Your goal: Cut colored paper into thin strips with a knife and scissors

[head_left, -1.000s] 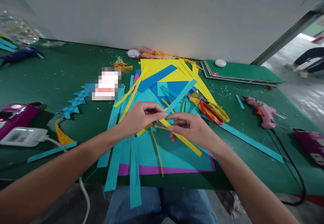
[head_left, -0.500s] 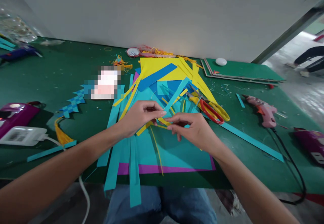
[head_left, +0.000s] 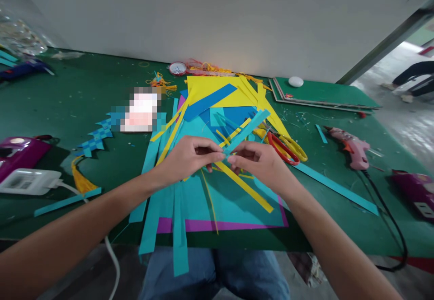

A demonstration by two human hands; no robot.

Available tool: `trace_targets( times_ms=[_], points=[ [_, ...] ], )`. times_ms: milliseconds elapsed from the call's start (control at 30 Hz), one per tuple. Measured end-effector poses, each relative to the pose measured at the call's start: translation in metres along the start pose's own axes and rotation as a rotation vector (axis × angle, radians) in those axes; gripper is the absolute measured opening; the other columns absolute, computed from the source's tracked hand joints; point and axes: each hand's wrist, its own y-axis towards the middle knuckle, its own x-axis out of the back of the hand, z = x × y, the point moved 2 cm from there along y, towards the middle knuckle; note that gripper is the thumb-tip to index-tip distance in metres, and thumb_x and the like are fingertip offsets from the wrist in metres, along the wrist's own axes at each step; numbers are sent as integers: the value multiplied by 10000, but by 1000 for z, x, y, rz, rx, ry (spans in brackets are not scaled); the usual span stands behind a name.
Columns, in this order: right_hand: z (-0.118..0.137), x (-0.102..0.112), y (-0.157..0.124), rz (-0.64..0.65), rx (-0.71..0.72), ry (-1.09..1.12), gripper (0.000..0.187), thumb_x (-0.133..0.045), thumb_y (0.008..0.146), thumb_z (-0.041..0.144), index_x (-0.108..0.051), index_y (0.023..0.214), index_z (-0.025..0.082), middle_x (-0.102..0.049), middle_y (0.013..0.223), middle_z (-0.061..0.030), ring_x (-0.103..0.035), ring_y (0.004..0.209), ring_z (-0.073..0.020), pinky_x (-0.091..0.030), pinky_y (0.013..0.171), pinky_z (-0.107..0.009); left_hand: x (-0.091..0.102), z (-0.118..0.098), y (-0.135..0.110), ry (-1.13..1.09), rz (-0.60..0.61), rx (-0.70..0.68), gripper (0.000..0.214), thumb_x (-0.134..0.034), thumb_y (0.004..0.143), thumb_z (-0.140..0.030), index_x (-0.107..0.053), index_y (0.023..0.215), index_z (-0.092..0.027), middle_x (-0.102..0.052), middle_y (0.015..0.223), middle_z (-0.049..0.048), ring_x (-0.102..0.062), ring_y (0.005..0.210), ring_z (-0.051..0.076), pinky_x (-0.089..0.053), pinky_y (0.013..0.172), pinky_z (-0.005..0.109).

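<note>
Over the turquoise paper sheets (head_left: 203, 205), my left hand (head_left: 193, 153) and my right hand (head_left: 254, 157) come together with fingertips nearly touching. Both are closed in a pinch on paper strips. A turquoise paper strip (head_left: 249, 128) rises from between them toward the upper right. From the same spot a yellow paper strip (head_left: 252, 189) slants down to the right, below my right hand. How the strips join is hidden by the fingers. Scissors with red and yellow handles (head_left: 281, 148) lie just beyond my right hand. Yellow sheets (head_left: 217, 90) and a blue strip (head_left: 212, 102) lie farther back.
A pink glue gun (head_left: 352, 146) with a black cord lies at right. On the left are a blurred-out phone-like object (head_left: 140, 110), a woven blue paper piece (head_left: 96, 139) with a yellow tassel (head_left: 81, 178), and a white plug adapter (head_left: 30, 182). Green boards (head_left: 322, 94) lie at back right.
The turquoise strip has tilted farther right and down. The yellow strip now extends down to the right from the fingers. My right-hand fingers have drawn into a pinch beside the left.
</note>
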Motion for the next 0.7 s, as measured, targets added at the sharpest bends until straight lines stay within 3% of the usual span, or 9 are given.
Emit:
trace_targets(
  times_ms=[167,400,700],
  points=[
    [-5,-2,3,-64,-7,133,297,-771,738,439,-647,680,176,-702,655,-14,-650,588,-136,-487,591,-267,-3,1,-1,14,29,5,218,-774,763,-379,-733,807,-170,-717,696,20,-658,568,142,-534,556,232],
    [2,-3,0,-164,-25,229,290,-778,722,399,-629,614,174,-663,577,-9,-593,538,-120,-438,551,-271,-6,0,-3,74,43,-27,303,-658,869,-432,-680,734,-162,-712,681,20,-675,604,139,-539,577,208],
    [0,-5,2,-102,-35,172,266,-717,771,421,-643,693,178,-665,640,-14,-560,582,-121,-415,552,-267,-6,-5,-4,311,-63,-137,371,-562,934,-435,-599,675,-172,-669,600,-1,-639,577,123,-449,554,203]
  ],
)
